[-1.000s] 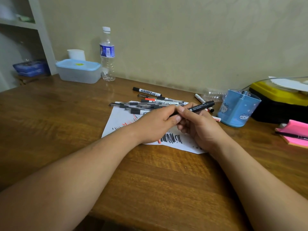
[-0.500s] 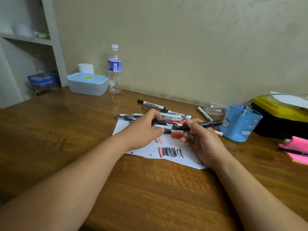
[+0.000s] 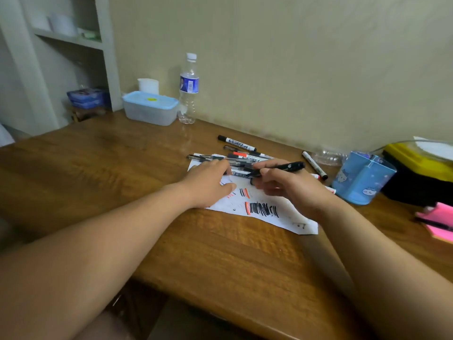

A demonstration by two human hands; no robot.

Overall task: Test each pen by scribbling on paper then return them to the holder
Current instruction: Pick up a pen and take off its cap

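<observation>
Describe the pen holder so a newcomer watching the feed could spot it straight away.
Follow the wooden desk to its right end. There, between the scribbled paper and the yellow-and-black box, stands the pen holder. It is a light blue cup with inner dividers and cartoon animal faces, the only blue thing on that side.

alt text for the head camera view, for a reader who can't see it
A person's right hand holds a black marker over scribbled white paper on a wooden table, while the left hand rests on the paper at a pile of pens. A blue pen holder stands to the right.
</observation>
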